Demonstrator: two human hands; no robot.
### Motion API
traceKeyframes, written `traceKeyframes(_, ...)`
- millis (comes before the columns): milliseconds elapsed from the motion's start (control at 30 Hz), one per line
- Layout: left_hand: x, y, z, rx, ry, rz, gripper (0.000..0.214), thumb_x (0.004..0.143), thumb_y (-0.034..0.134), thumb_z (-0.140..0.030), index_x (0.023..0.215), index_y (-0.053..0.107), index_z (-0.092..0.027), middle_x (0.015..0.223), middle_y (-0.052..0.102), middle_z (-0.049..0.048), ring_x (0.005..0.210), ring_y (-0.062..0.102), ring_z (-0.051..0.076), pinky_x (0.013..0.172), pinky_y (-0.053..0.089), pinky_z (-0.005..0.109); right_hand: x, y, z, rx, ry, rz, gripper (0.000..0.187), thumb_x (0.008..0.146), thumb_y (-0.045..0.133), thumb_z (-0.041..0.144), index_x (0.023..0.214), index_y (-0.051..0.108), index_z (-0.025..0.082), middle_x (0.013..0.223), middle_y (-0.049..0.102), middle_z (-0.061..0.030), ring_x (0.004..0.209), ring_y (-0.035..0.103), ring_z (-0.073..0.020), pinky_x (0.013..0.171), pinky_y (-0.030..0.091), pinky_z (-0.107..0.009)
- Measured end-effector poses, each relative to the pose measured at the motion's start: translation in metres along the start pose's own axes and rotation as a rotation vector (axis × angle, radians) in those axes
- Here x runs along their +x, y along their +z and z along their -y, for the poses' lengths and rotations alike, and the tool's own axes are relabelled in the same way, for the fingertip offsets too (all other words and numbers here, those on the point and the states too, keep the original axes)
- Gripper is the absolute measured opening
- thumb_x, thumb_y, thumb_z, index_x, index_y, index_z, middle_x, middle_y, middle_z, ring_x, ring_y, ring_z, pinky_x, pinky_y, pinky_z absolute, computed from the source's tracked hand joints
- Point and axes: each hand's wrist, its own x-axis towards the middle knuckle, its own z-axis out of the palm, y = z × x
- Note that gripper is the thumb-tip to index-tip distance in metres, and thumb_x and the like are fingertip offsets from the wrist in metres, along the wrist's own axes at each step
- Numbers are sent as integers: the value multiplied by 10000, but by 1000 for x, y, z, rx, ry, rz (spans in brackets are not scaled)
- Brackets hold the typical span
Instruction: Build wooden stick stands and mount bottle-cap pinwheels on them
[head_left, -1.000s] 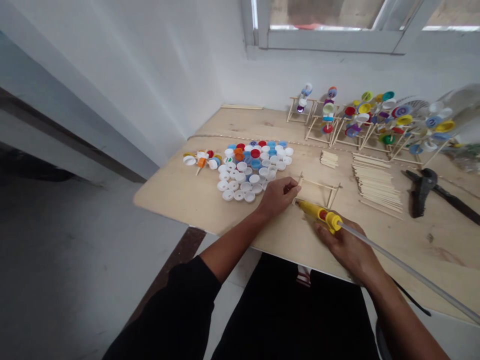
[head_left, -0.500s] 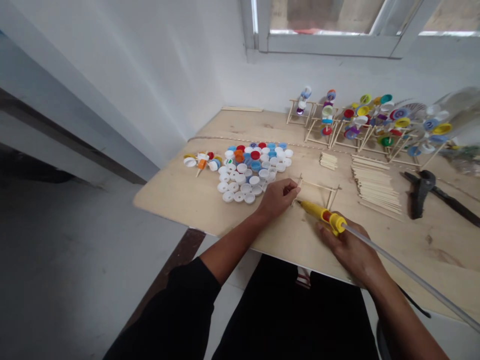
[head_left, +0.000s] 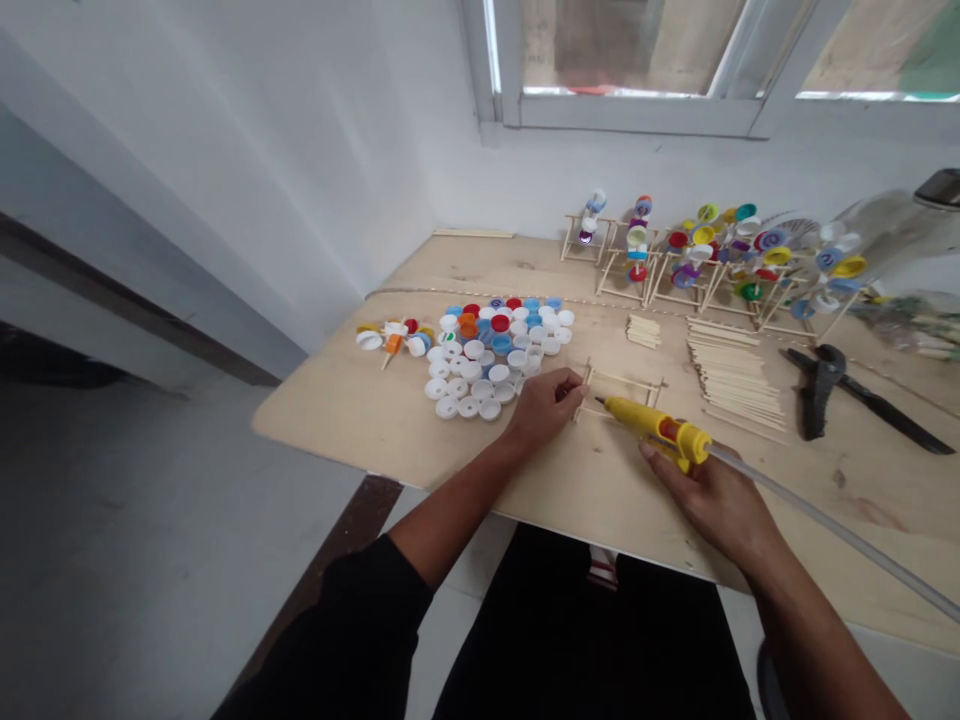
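My left hand (head_left: 549,402) pinches the left end of a small frame made of thin wooden sticks (head_left: 624,380), which rests on the table. In my right hand (head_left: 716,495) is a yellow glue gun (head_left: 652,424), its dark nozzle pointing left at the frame's near left corner, a little apart from my left fingertips. A long translucent glue stick (head_left: 821,520) runs out of the back of the gun over my right wrist. Just left of the frame lies a spread of bottle caps (head_left: 480,368), mostly white, with blue, red and orange ones at the far side.
A wheel of bottle caps (head_left: 394,340) lies on the left of the table (head_left: 330,420). Stick frames with cap wheels (head_left: 697,255) stand along the wall. Short sticks (head_left: 643,331), longer sticks (head_left: 731,375) and black-handled pliers (head_left: 821,385) lie to the right.
The glue gun's nozzle has drawn back slightly to the right from the frame's corner. My left hand still holds the frame. The head view has shifted a little.
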Motion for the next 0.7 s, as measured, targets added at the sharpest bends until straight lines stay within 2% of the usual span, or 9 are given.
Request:
traceKeyframes(67,0,0,0,-10,-10,2,183,786,540,-295,658,566,-165,536,491,-49,513,440,85,505,324,214,3,-7,1,39,33,-58,391,797,481,579,782,623,215,629,644,-32,614,630,-234,543,453,-314)
traceKeyframes(200,0,0,0,-25,-17,0,182,779,548,-293,647,552,-169,524,487,-52,499,434,83,499,317,217,13,-30,8,205,66,-303,467,702,584,625,858,646,189,739,668,-68,671,630,-242,563,471,-336)
traceKeyframes(300,1,0,0,-24,-13,7,189,783,545,-296,641,546,-170,523,491,-50,499,441,85,504,325,217,27,-48,10,274,69,-360,446,686,614,618,819,641,193,758,651,-74,647,602,-217,534,451,-323)
traceKeyframes(367,1,0,1,-20,-9,8,195,783,544,-302,638,544,-171,526,494,-48,503,446,87,505,328,217,40,-55,9,266,48,-305,420,687,622,605,775,640,195,721,630,-58,619,579,-197,511,427,-303)
traceKeyframes(533,0,-1,2,-2,-20,10,206,785,540,-328,654,552,-170,531,498,-44,507,446,89,491,319,210,76,-56,0,291,24,46,427,677,628,605,684,623,178,631,571,-23,497,463,-117,421,328,-240)
traceKeyframes(700,0,-1,2,25,-24,12,202,784,538,-323,656,557,-168,536,496,-44,515,443,88,491,321,204,112,-50,-8,206,-41,212,411,672,639,574,642,610,166,606,565,-24,552,487,-131,510,374,-262)
